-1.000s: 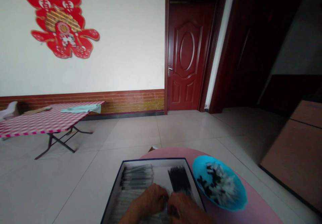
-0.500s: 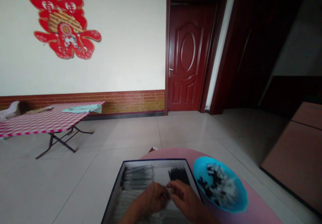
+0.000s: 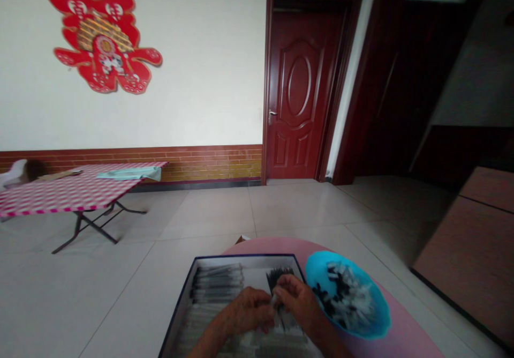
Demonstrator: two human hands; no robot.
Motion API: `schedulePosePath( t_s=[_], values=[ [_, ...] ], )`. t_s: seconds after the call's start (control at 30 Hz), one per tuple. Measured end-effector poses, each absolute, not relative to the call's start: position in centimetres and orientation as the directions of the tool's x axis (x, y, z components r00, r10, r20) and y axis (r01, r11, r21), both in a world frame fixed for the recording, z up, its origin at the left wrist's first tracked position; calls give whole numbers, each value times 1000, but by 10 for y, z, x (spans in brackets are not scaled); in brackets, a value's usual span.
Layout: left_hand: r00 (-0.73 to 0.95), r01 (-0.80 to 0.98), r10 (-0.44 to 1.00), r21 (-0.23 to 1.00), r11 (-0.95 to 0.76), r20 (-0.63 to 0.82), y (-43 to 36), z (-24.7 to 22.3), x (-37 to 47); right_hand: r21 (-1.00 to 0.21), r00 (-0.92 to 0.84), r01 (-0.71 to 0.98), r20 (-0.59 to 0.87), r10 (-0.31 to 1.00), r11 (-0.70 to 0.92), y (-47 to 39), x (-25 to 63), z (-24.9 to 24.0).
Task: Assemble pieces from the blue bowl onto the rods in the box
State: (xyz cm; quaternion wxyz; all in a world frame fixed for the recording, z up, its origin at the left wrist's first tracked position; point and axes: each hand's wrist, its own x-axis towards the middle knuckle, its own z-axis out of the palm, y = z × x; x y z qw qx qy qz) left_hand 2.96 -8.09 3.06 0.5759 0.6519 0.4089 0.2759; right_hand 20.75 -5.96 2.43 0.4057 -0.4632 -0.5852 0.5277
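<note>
My left hand point(image 3: 249, 311) and my right hand point(image 3: 296, 297) meet over a shallow dark-rimmed box point(image 3: 182, 303). Their fingers are pinched together around a small whitish piece point(image 3: 274, 299), mostly covered by the fingertips; its kind does not show. At the box's upper left lie rows of slim clear tubes with dark insides point(image 3: 219, 283), resembling pen barrels. A bundle of thin black sticks point(image 3: 277, 275) rests at the upper right, just beyond my right hand. Paler clear tubes point(image 3: 195, 326) fill the lower left, partly behind my left forearm.
A blue bowl point(image 3: 319, 267) of small black and clear pieces stands right of the box on a round pink table point(image 3: 401, 331). Farther off are a folding table with a checked cloth point(image 3: 72, 194), a red door point(image 3: 299, 90) and a brown cabinet point(image 3: 466, 256) at right.
Both hands stay together over the box. My right hand has shifted slightly up, and the whitish piece now shows between the fingertips. The view has moved a little.
</note>
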Motion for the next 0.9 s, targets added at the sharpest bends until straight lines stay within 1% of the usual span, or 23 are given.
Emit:
schedulePosePath(
  t_s=[0.07,0.13,0.2,0.23,0.3,0.33,0.4,0.43,0.47,0.53,0.73,0.9],
  values=[
    [502,171,860,985,8,-94,-78,26,30,-993,-244,121,-14,970,16,-61,207,28],
    [448,140,893,990,-24,-42,-73,21,27,-987,-193,163,-21,981,11,-61,209,32],
    [350,121,936,990,-70,24,-67,15,23,-966,-148,254,14,989,52,-58,212,35],
    [295,114,954,990,-88,51,-63,13,21,-940,-156,325,55,986,104,-56,213,36],
    [182,106,980,989,-106,86,-58,10,18,-828,-231,508,136,963,239,-50,213,35],
    [131,111,987,988,-109,94,-56,8,17,-735,-282,609,151,947,299,-47,211,34],
    [46,152,992,981,-122,116,-53,7,16,-530,-350,769,121,929,359,-42,204,31],
    [16,184,991,974,-131,130,-52,6,15,-450,-361,815,98,927,365,-40,199,30],
    [-7,217,989,966,-141,146,-51,6,15,-395,-361,844,80,929,362,-37,193,28],
    [-38,266,984,951,-156,172,-51,7,14,-345,-349,871,67,935,350,-34,183,24],
    [-47,318,983,936,-152,176,-51,9,9,-252,-324,912,40,945,324,-38,175,21],
    [-42,315,984,937,-153,174,-50,5,12,-215,-300,931,15,954,296,-40,171,22]
  ],
)
